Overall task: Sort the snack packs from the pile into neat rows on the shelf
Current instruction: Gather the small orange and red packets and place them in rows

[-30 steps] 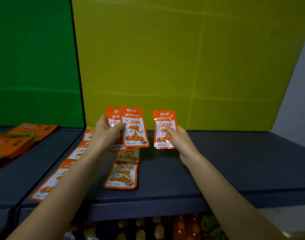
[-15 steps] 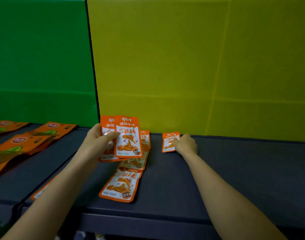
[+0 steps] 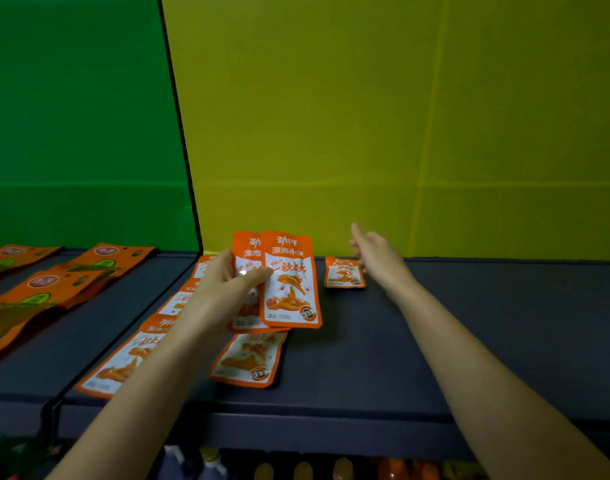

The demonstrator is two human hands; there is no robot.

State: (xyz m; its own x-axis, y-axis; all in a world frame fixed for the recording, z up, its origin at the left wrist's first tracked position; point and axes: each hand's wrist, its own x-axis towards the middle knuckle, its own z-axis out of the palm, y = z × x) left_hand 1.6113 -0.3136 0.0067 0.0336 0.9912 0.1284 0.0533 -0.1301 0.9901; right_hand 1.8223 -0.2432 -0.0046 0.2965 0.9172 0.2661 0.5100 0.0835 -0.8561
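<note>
Far left: larger orange pouches (image 3: 54, 289), glossy, with green and red oval marks, lie overlapping on a neighbouring dark shelf section. Behind them is a smooth green back panel (image 3: 71, 116). A thin black divider (image 3: 182, 133) runs up between the green and the yellow.

Right of the divider is the shelf (image 3: 487, 323): matte, dark grey-blue, flat, with a rounded front lip. Along its left edge a row of snack packs (image 3: 119, 365) lies flat, running front to back, partly hidden by the left forearm. Each pack is a small rectangular foil sachet, shiny, with an orange border, a white centre panel, an orange food picture and white characters on the top band.

The left hand (image 3: 223, 282) is raised above the shelf and grips the held packs (image 3: 291, 282), at least two, fanned, upright, faces toward the camera. The thumb lies across their front, the fingers are behind. Below them one flat pack (image 3: 248, 358) lies face up, slightly tilted.

A lone pack (image 3: 344, 273) lies flat at the back of the shelf, close to the yellow back panel (image 3: 417, 116). The right hand (image 3: 376, 258) is just to its right, fingers straight and loose, holding nothing, index finger toward the panel. Whether it touches the pack, cannot tell.

The yellow panel is smooth, with faint creases. Under the shelf are blurred orange and yellow bottle tops (image 3: 303, 469).
</note>
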